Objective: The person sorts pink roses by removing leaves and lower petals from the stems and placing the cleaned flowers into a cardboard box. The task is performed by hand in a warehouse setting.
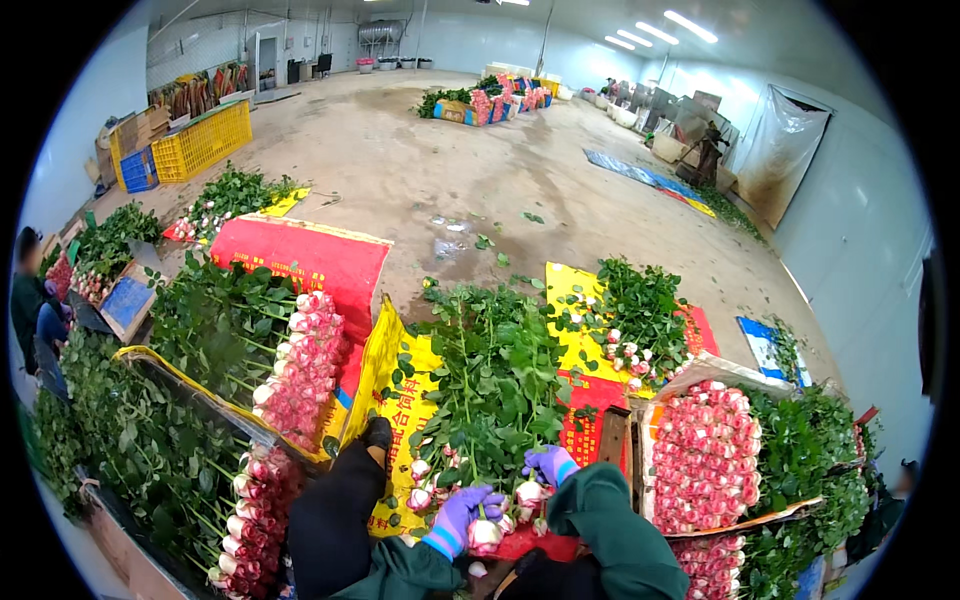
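Observation:
My left hand [463, 516], in a purple glove with a striped cuff, curls at the neck of a pink-and-white rose [485, 535] whose bloom hangs toward me. My right hand [552, 463], gloved alike, is among the leaves just above another rose [530, 493]; its fingertips are partly hidden, so I cannot tell if it grips a stem. Both hands are at the near end of a heap of leafy rose stems [495, 360], with blooms facing me. The heap lies on yellow sacking [411, 427] and red sacking [581, 442] between my legs.
Left of me, rose bundles [304, 367] lie in sack-lined holders. On the right, a packed block of roses [705, 457] sits beside a wooden post [615, 439]. More roses [637, 322] lie ahead on sacking. Co-workers [34, 307] sit at both edges. Yellow crates [202, 142] stand farther back.

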Demonstrator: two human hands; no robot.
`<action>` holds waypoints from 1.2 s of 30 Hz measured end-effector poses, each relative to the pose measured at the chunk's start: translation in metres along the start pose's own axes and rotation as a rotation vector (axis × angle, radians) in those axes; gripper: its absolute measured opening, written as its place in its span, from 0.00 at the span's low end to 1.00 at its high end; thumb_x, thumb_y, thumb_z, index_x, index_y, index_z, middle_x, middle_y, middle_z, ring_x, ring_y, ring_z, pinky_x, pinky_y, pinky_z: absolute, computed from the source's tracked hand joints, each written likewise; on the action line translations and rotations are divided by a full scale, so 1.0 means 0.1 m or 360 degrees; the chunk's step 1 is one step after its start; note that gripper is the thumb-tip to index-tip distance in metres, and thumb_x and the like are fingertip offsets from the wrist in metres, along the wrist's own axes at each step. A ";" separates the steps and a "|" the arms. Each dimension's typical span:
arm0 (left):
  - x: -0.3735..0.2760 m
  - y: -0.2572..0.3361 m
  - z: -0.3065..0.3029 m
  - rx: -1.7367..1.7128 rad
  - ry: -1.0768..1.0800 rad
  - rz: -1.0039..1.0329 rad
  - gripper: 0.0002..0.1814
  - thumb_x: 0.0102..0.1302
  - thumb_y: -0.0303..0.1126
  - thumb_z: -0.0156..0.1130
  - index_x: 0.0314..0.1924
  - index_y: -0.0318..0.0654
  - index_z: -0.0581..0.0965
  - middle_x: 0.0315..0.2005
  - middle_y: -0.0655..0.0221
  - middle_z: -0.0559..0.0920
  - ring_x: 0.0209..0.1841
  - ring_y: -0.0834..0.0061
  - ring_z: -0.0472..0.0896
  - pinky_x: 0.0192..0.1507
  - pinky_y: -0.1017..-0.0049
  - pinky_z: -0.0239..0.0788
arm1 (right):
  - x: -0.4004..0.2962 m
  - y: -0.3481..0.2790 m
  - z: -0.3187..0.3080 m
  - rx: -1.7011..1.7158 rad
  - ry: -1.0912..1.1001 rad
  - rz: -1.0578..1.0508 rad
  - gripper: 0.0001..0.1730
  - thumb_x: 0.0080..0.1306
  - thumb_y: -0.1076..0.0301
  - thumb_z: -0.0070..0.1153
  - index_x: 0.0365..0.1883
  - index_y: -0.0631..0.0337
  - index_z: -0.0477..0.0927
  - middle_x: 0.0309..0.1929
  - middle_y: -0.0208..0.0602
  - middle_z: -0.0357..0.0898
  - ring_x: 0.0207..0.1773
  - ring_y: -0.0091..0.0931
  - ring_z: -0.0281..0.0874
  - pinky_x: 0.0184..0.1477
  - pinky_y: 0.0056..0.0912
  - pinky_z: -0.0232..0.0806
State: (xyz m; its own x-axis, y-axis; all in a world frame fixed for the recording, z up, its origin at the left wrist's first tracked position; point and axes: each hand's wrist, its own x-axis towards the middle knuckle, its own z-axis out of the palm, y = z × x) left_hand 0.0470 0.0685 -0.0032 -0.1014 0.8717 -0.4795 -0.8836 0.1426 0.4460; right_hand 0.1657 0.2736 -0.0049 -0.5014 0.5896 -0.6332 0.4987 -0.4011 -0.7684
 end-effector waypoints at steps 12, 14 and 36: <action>-0.01 -0.29 -0.26 -0.0008 0.0132 -0.0075 0.10 0.62 0.28 0.53 0.42 0.30 0.71 0.32 0.54 0.79 0.26 0.65 0.77 0.31 0.69 0.72 | 0.43 -0.19 -0.12 -0.1602 0.0724 -0.0124 0.27 0.49 0.56 0.56 0.48 0.57 0.73 0.45 0.49 0.75 0.49 0.42 0.72 0.52 0.40 0.64; 0.08 -0.43 -0.34 -0.0088 0.0070 -0.0110 0.11 0.62 0.29 0.53 0.42 0.31 0.71 0.31 0.55 0.79 0.25 0.66 0.77 0.29 0.69 0.72 | 0.61 0.08 -0.17 -0.1688 0.0663 0.0045 0.27 0.50 0.57 0.55 0.49 0.56 0.73 0.49 0.48 0.73 0.53 0.40 0.71 0.54 0.40 0.63; 0.07 -0.45 -0.34 -0.0279 -0.0166 -0.0142 0.15 0.63 0.30 0.52 0.48 0.31 0.69 0.38 0.57 0.78 0.36 0.64 0.77 0.41 0.64 0.73 | -2.03 -1.02 0.12 0.1560 -0.1427 -0.0111 0.19 0.62 0.73 0.48 0.53 0.63 0.68 0.41 0.42 0.74 0.42 0.32 0.75 0.48 0.34 0.68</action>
State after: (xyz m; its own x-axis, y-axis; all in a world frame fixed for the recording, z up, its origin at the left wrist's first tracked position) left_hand 0.0705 0.0525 -0.0521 0.0207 0.9044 -0.4262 -0.9539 0.1456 0.2626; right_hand 0.2077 0.1862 0.2011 -0.9829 0.1180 -0.1411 -0.0693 -0.9480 -0.3105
